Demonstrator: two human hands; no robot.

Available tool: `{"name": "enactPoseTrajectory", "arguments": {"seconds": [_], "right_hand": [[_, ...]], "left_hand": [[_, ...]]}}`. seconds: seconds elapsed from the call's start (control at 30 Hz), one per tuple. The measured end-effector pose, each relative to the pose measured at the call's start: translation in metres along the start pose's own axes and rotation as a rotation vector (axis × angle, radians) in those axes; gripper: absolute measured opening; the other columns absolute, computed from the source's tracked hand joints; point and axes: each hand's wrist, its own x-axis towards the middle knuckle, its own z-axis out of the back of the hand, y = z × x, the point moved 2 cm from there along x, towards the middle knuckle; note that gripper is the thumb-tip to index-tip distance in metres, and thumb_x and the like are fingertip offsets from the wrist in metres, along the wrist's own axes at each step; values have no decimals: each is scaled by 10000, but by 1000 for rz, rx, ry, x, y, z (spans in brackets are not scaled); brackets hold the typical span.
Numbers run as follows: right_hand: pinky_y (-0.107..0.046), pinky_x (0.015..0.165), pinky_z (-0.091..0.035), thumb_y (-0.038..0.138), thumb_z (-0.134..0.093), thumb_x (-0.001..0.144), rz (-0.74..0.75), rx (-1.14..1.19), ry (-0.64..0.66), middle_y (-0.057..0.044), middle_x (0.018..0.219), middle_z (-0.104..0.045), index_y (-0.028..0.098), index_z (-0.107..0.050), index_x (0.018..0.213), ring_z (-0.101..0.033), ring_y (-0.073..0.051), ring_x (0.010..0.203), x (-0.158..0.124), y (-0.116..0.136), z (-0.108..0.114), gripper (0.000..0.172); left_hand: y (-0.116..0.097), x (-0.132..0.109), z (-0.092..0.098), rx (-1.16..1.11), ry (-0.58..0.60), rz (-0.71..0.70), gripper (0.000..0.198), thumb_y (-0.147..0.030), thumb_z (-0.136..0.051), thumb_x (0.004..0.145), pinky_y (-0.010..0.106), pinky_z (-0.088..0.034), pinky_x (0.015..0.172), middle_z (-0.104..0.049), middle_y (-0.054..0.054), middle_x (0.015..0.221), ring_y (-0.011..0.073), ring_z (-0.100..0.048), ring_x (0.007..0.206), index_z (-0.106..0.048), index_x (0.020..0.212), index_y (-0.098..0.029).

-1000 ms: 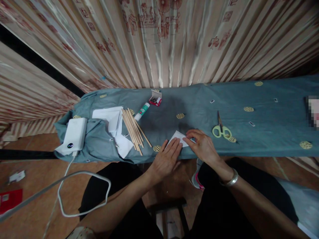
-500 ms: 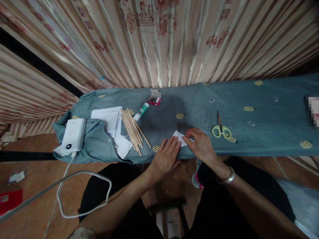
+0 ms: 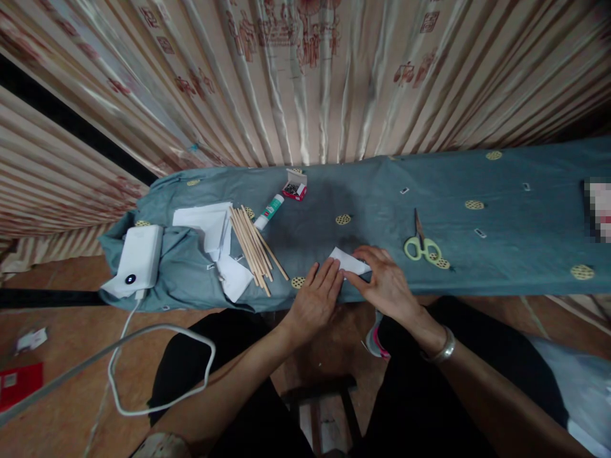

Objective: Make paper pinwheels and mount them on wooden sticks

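Fingers (image 3: 327, 273) of the left hand (image 3: 309, 305) lie flat and close together on the paper (image 3: 347, 261), probably to steady it near the surface's (image 3: 520, 254) front edge. The right hand's (image 3: 389, 289) thumb and forefinger stand apart at its other end; whether they pinch it, I cannot tell. Sticks (image 3: 252, 251) and scissors (image 3: 420, 245) flank the hands, presumably for easy reach.

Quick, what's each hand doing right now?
Left hand: open, fingers laid flat on the white paper.
Right hand: thumb and fingers at the paper's right end; whether they pinch it cannot be told.
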Motion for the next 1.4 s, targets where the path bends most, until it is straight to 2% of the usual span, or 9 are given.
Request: {"name": "enactPoseTrajectory", "arguments": {"seconds": [0.1, 0.23, 0.37, 0.6, 0.83, 0.97, 1.07, 1.27, 1.4], "right_hand": [[-468, 967, -461, 403, -570, 906, -3, 12, -3, -147, 1172, -655, 176, -620, 1077, -581, -311, 1083, -5, -3, -3, 289], [-511, 976, -451, 404, -523, 929, -2, 25, -35, -160, 1207, -633, 185, -597, 1076, -571, -322, 1118, -13, -15, 0, 274], [-515, 992, -441, 389, -509, 937, -15, 36, -83, -152, 1188, -635, 204, -577, 1033, -574, -319, 1129, -20, -32, 11, 220], [-490, 996, -446, 325, -512, 927, -21, 60, -72, -133, 1200, -623, 223, -569, 962, -576, -303, 1138, -24, -42, 15, 121], [-494, 1026, -442, 328, -423, 980, -52, 148, -55, -118, 1249, -627, 227, -612, 1058, -575, -274, 1183, -22, -34, 20, 229], [-516, 1030, -450, 389, -539, 934, -24, 132, 17, -124, 1320, -603, 220, -654, 1065, -557, -300, 1214, -19, -27, 15, 242], [-531, 1016, -467, 375, -599, 896, -14, 118, -2, -126, 1304, -620, 213, -671, 1030, -577, -313, 1188, -17, -25, 11, 223], [-528, 1026, -469, 345, -576, 910, 7, 87, -5, -141, 1317, -616, 191, -663, 1124, -567, -314, 1210, -14, -21, 7, 278], [-516, 1007, -485, 329, -594, 896, 13, 79, -6, -146, 1296, -626, 185, -679, 1067, -593, -310, 1164, -13, -18, 5, 239]], "left_hand": [[0, -1, 1, 31, -6, -5, 558, -212, -402, 964, 518, -290, 1173, -328, 239, 1555, 345, -256, 1476, -319, 1470, 7], [4, -8, 6, 35, 32, -5, 591, -282, -413, 979, 509, -281, 1180, -303, 230, 1570, 329, -239, 1485, -292, 1490, -10], [14, -27, 13, 21, 70, 21, 580, -283, -421, 985, 493, -280, 1186, -323, 219, 1565, 310, -260, 1482, -301, 1487, -18], [24, -58, 16, -36, 0, 57, 569, -194, -465, 953, 498, -320, 1174, -380, 210, 1542, 296, -294, 1473, -307, 1481, -50], [22, -57, 19, -40, -18, 54, 568, -216, -482, 952, 513, -341, 1162, -395, 222, 1530, 309, -325, 1459, -320, 1469, -45], [22, -55, 22, -39, -25, 55, 570, -219, -511, 939, 519, -358, 1152, -408, 222, 1522, 319, -352, 1444, -344, 1455, -43], [22, -55, 23, -42, -29, 54, 567, -223, -521, 937, 524, -370, 1145, -411, 228, 1519, 323, -352, 1444, -356, 1447, -42], [23, -54, 23, -39, -46, 55, 546, -247, -501, 953, 522, -386, 1137, -419, 225, 1514, 320, -363, 1438, -366, 1444, -52], [22, -54, 22, -43, -48, 62, 536, -233, -507, 948, 521, -385, 1138, -427, 221, 1510, 320, -372, 1433, -378, 1438, -57]]}}
